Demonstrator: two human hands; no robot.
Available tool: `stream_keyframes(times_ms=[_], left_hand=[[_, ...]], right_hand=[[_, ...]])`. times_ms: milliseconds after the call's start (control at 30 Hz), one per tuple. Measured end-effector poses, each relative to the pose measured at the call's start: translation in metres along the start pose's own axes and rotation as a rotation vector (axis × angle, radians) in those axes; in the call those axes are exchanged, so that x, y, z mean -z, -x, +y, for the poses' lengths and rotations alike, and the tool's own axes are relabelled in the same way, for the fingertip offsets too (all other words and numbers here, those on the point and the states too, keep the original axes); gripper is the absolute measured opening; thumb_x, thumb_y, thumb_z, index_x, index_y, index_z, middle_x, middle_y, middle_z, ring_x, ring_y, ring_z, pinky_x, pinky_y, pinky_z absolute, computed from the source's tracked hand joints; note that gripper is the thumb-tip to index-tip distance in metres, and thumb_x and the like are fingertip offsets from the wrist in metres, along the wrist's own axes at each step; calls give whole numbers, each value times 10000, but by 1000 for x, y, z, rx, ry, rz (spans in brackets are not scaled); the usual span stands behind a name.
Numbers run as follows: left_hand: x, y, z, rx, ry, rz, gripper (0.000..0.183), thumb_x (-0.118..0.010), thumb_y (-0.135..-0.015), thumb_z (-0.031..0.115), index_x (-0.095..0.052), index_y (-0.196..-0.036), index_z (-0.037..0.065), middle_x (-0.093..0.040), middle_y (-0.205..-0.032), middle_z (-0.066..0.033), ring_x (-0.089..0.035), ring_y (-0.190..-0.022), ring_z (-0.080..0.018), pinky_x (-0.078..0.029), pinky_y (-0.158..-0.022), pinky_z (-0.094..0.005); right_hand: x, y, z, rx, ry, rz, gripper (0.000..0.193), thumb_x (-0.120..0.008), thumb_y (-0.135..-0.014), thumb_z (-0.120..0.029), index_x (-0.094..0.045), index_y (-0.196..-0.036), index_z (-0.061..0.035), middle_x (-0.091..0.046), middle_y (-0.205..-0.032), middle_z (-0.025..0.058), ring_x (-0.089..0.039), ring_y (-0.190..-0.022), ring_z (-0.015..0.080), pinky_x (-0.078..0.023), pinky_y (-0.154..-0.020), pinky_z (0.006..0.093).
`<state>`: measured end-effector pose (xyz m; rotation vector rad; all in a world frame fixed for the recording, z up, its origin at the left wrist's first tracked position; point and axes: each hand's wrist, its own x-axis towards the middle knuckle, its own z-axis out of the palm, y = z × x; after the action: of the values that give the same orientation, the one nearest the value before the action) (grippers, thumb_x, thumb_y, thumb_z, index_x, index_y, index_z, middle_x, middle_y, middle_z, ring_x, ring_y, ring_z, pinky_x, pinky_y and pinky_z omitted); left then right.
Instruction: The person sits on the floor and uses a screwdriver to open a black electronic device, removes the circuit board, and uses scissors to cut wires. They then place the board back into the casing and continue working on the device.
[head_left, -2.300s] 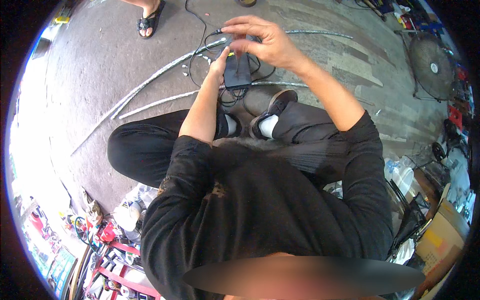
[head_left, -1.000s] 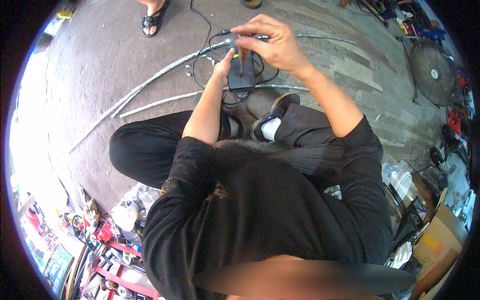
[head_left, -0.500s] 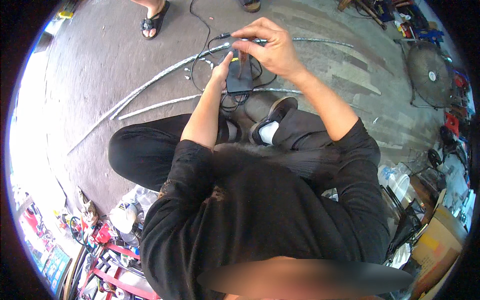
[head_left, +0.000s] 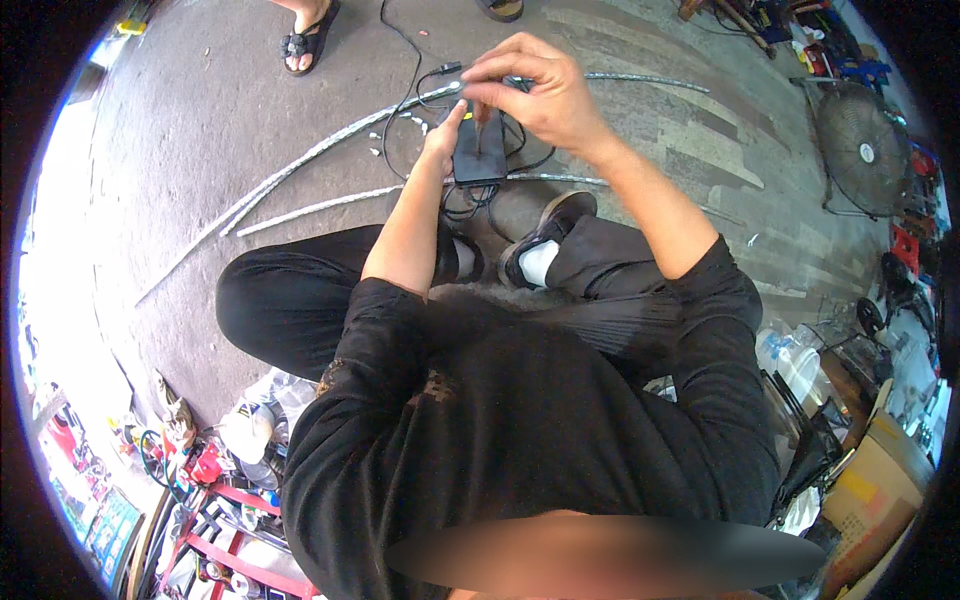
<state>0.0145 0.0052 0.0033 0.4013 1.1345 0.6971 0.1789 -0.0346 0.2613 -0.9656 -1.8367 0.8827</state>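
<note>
In front of my feet, my left hand (head_left: 441, 141) grips the left side of a flat black box (head_left: 492, 167), thumb along its edge. A small yellow mark shows near its far end. Above the box hangs my right hand (head_left: 535, 92), with thumb and index finger bent toward each other. A slim, pointed, brownish tool (head_left: 479, 143) reaches down from its fingers to the box's top face; its upper part is hidden, and I cannot tell its exact kind. Black cables (head_left: 463, 207) lie coiled around the box, and one ends in a plug (head_left: 447, 69).
Long silvery braided strips (head_left: 330, 147) lie across the grey floor, with small white bits (head_left: 376, 145) nearby. Another person's sandalled foot (head_left: 303, 45) stands at the far left. A floor fan (head_left: 862, 150) is at the right. Clutter (head_left: 215, 470) and a cardboard box (head_left: 870, 480) flank me.
Both hands stay almost in place over the black box. The box tilts or shifts very slightly; otherwise little differs.
</note>
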Motion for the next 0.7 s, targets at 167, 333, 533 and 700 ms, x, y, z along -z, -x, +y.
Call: stream_keyframes(times_ms=[167,333,533,700], left_hand=[[13,-15,-8,-16,-22,63,723,-732,-856,539,-603,-1220,-73,-675,-1090,-144,-696,-887,-264,-581,-740,-418],[9,-10,-6,-19,-13,24,771,-740,-844,547,-583,-1240,-96,-669,-1113,-172,-692,-924,-272,-585,-763,-430],[8,-9,-3,17,-16,4,783,-744,-848,527,-557,-1263,-110,-652,-1154,-192,-688,-951,-280,-585,-787,-443],[7,-11,-5,14,10,8,754,-737,-857,516,-573,-1245,-111,-651,-1161,-186,-682,-964,-284,-579,-798,-417]], right_hand=[[8,-7,2,-71,-403,-218,244,-707,-901,-107,-734,-1138,-60,-702,-1209,90,-651,-1116,158,-519,-933,294],[-4,0,-3,64,57,31,263,-766,-847,-120,-745,-1105,-79,-680,-1154,94,-669,-991,176,-547,-838,300],[6,-5,-1,-57,-361,-117,285,-754,-856,-72,-726,-1139,-47,-707,-1050,38,-646,-869,96,-542,-746,263],[9,-5,-5,-210,-519,-176,275,-710,-889,-59,-711,-1163,-30,-711,-1110,53,-658,-865,123,-547,-762,274]])
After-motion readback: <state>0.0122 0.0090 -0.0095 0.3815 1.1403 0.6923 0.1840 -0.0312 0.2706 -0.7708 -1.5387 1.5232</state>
